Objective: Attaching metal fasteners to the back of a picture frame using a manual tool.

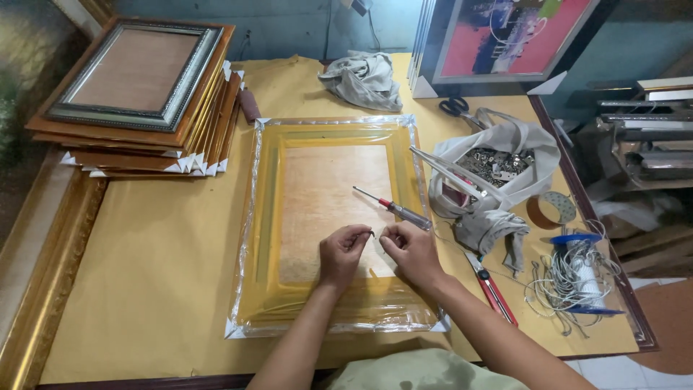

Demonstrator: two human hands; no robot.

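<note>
A picture frame (266, 217) wrapped in clear plastic lies face down on the table, its brown backing board upward. My left hand (342, 253) and my right hand (411, 249) rest close together on the lower part of the backing board. Between their fingertips they pinch a tiny dark metal piece (373, 232); its exact kind is too small to tell. A screwdriver with a red and clear handle (393, 208) lies on the board just above my right hand.
A stack of framed boards (144, 94) sits at the far left. A grey cloth bag of metal hardware (498, 170), a roll of tape (554, 211), a spool of wire (581, 271), a red utility knife (494, 292), scissors (455, 107) and a crumpled cloth (364, 79) lie around.
</note>
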